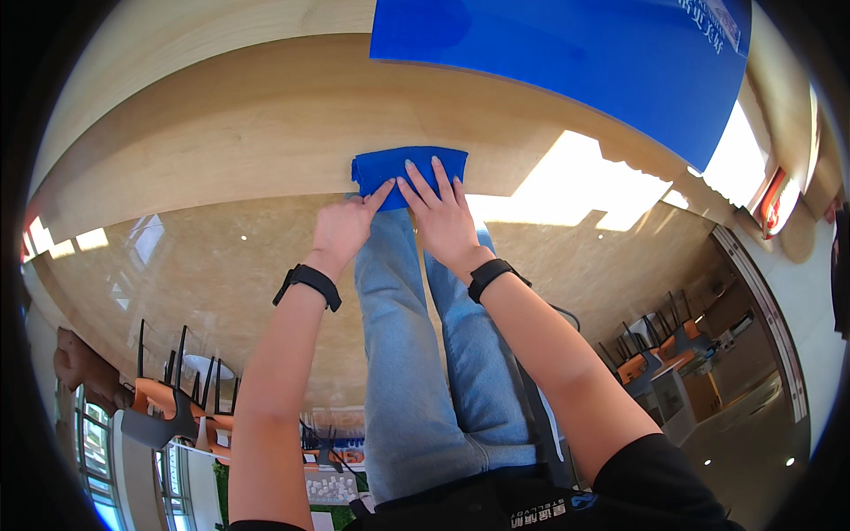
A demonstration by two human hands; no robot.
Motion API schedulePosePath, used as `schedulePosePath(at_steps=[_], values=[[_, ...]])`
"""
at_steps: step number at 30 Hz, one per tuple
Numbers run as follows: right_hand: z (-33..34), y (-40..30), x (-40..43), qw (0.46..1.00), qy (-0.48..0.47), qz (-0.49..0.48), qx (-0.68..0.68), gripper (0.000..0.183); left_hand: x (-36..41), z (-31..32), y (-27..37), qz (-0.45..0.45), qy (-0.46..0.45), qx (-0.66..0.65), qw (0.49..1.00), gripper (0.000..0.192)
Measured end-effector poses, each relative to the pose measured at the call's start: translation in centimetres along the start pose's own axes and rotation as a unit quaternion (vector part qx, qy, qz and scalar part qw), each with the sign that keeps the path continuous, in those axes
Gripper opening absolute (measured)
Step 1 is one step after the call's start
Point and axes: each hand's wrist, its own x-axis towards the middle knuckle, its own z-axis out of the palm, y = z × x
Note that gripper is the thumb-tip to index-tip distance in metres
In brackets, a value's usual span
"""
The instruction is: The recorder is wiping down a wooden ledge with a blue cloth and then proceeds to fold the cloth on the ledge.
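A folded blue cloth (412, 169) lies on the pale wooden surface (285, 126) at its near edge, with its lower part over the edge. My left hand (346, 226) touches the cloth's lower left part with an extended finger; its other fingers are curled, and whether they pinch the cloth is hidden. My right hand (441, 222) lies flat on the cloth's right part, fingers spread and pointing away from me. A black band circles each wrist.
A large blue panel (564, 60) bearing writing lies across the wooden surface at the upper right. Bright sunlight falls right of the cloth. My legs in jeans (405, 345) are below the edge. Orange and grey chairs (163, 405) stand at the lower left, more at the right.
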Motion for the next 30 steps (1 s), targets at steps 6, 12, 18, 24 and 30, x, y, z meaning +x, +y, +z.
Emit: schedulePosePath(at_steps=[6, 12, 18, 24, 30], values=[[-1.1, 1.2, 1.6, 1.000, 0.022, -0.017, -0.010, 0.065, 2.4, -2.1, -0.9, 0.001, 0.044, 0.011, 0.999, 0.067], [0.4, -1.6, -1.3, 0.998, 0.009, 0.055, 0.039, 0.064, 0.1, -0.9, 1.3, -0.027, -0.001, -0.002, 1.000, 0.070], [0.5, -1.1, 0.1, 0.996, 0.039, 0.047, 0.063, 0.061, 0.6, -0.6, 0.5, -0.033, 0.025, 0.002, 0.999, 0.071], [-0.7, -0.9, 2.6, 0.993, 0.062, 0.067, 0.076, 0.058, 3.8, -3.5, 1.5, -0.099, 0.057, -0.029, 0.993, 0.061], [0.4, -1.8, -1.1, 0.998, -0.004, 0.040, 0.056, 0.056, 1.1, -1.3, 2.2, -0.100, 0.008, -0.037, 0.994, 0.051]])
